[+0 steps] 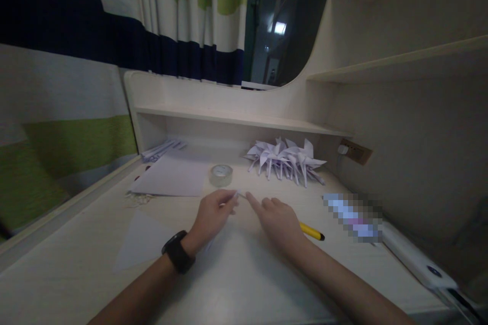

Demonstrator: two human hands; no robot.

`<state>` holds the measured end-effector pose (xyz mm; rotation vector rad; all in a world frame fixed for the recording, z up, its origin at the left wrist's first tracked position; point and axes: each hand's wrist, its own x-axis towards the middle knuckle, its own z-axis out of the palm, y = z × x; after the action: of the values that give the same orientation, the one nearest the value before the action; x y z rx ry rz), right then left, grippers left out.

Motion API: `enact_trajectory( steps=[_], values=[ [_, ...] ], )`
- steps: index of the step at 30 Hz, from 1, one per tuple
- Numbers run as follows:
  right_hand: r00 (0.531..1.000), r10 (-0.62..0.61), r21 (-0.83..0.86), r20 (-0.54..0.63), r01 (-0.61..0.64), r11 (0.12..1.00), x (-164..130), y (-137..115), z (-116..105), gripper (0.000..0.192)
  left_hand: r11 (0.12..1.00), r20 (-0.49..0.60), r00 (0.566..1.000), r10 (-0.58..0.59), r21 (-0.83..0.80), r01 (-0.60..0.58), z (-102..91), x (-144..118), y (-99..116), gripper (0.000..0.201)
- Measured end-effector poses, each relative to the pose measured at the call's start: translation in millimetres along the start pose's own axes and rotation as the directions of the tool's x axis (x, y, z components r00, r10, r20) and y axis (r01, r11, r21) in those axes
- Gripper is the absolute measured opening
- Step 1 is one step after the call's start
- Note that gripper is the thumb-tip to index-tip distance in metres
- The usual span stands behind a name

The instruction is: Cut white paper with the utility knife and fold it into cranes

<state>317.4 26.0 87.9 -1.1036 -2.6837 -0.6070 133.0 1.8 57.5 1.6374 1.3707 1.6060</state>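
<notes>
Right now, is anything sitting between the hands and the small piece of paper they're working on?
Nothing visible. The left hand and right hand meet at the small paper piece, fingertips at it. The tape roll lies beyond on the desk, and the yellow pen is partly under the right hand.

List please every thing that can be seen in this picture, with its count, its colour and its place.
folded paper piece: one, white, small, pinched between both hands at desk centre
tape roll: one, clear, behind the hands
paper sheets: a few, white, back left of desk
triangular paper: one, white, flat on the desk, left of the left wrist
paper pinwheels: a pile, white, back centre under the shelf
pen: one, yellow, partly hidden beside the right hand
wall socket: one, brown, right wall
curtain: one, striped white, green and navy, left
desk: one, pale wood
wristwatch: one, black, left wrist
left hand: grip shut on the paper
right hand: fingertips on the paper
</notes>
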Motion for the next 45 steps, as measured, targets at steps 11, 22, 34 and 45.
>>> enact_trajectory(
  steps=[11,22,34,45],
  values=[
    [0.998,0.045,0.425,0.036,-0.056,0.904,7.9,-1.1,-8.9,0.043,0.978,-0.004,0.989,0.15,0.145,-0.148,-1.4,-0.6,-0.9,0.024],
    [0.999,-0.008,0.165,0.048,0.0,0.986,8.1,0.9,-4.3,0.052,0.958,0.017,0.981,0.194,0.213,-0.193,-2.4,-0.1,-7.5,0.023],
    [0.954,0.081,0.956,0.287,-0.279,-0.095,11.5,-12.6,-8.7,0.05,0.764,0.023,0.872,0.489,0.471,-0.441,-5.0,-2.9,-2.0,0.027],
    [0.909,-0.163,0.778,0.384,-0.414,-0.473,6.0,4.4,-4.1,0.047,0.634,0.116,0.79,0.602,0.533,-0.561,-13.8,-4.8,-2.7,0.041]
  ],
)
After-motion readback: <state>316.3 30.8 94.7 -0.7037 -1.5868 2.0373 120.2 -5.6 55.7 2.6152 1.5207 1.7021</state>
